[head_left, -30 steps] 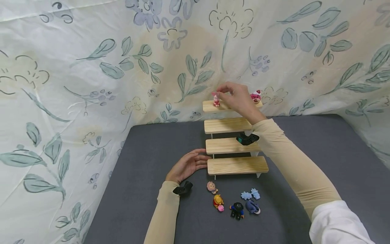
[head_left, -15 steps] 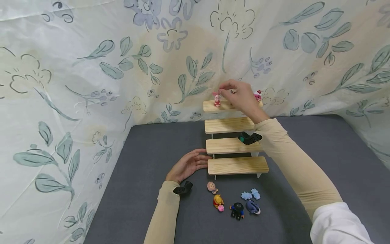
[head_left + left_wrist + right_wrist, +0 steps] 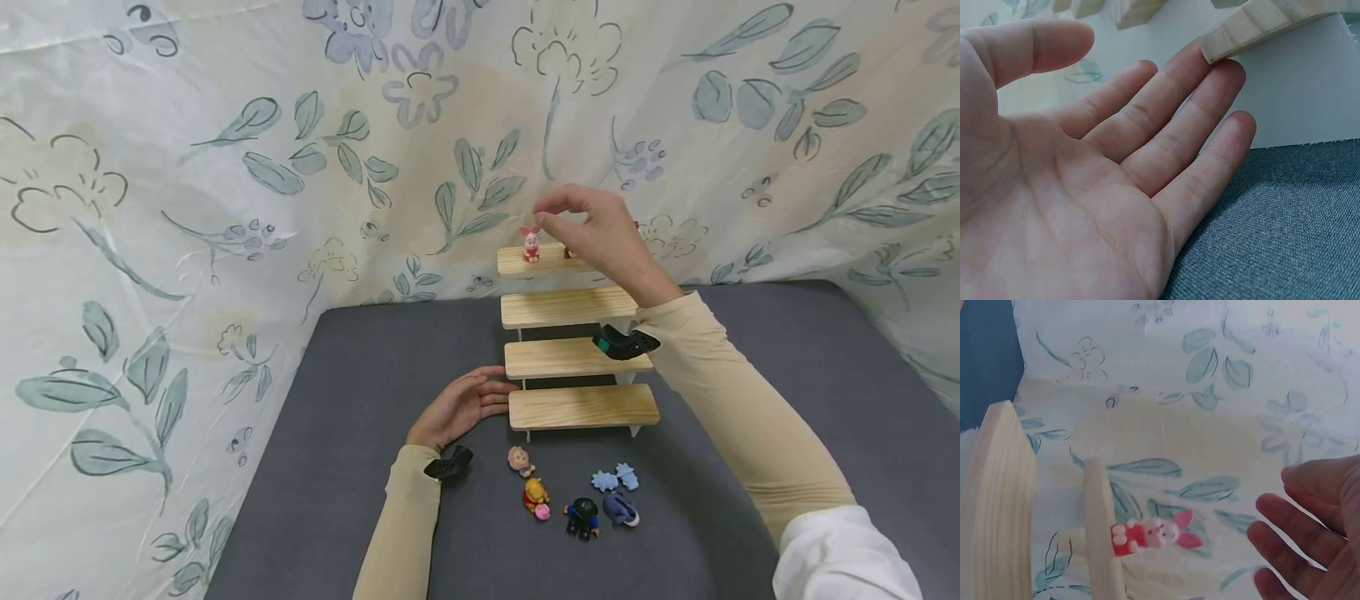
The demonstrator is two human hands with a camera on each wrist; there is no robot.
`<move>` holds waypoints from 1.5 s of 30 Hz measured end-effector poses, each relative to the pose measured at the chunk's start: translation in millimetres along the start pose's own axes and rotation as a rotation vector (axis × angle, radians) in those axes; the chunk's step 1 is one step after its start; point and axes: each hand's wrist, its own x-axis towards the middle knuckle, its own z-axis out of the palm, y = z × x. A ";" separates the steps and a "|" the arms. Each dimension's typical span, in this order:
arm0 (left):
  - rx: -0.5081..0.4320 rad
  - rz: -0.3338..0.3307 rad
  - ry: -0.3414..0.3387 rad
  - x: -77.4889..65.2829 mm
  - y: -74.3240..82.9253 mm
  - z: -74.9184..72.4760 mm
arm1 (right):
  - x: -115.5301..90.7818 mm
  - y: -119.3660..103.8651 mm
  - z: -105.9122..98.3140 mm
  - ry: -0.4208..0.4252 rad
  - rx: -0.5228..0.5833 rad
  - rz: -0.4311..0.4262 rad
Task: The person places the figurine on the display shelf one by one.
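While the bare right hand [image 3: 600, 229], fingers loosely parted, partly hides the pale wooden top shelf [image 3: 510, 263], a smooth pink-and-red piglet figurine [image 3: 532, 244] sits there; rounded multicoloured toys [image 3: 536, 492] lie on woven dark-grey cloth [image 3: 375, 367] near the straight-fingered left hand [image 3: 461, 410].

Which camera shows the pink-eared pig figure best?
The right wrist view: the pig figure appears largest there, its face, ears and red outfit unobstructed. The head view shows it small, near the left end of the top shelf. The left wrist view doesn't show it.
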 end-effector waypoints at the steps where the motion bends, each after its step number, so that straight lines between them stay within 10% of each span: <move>1: 0.001 0.002 0.000 -0.1 0.1 0.3 | -2.1 -2.2 -0.3 -0.016 0.008 -0.010; 31: 0.001 -0.017 0.022 0.3 0.9 2.9 | -84.2 6.8 15.6 -0.290 0.120 -0.169; 45: 0.011 -0.016 0.008 -4.1 2.4 2.3 | -117.9 18.4 35.3 -0.355 0.134 -0.082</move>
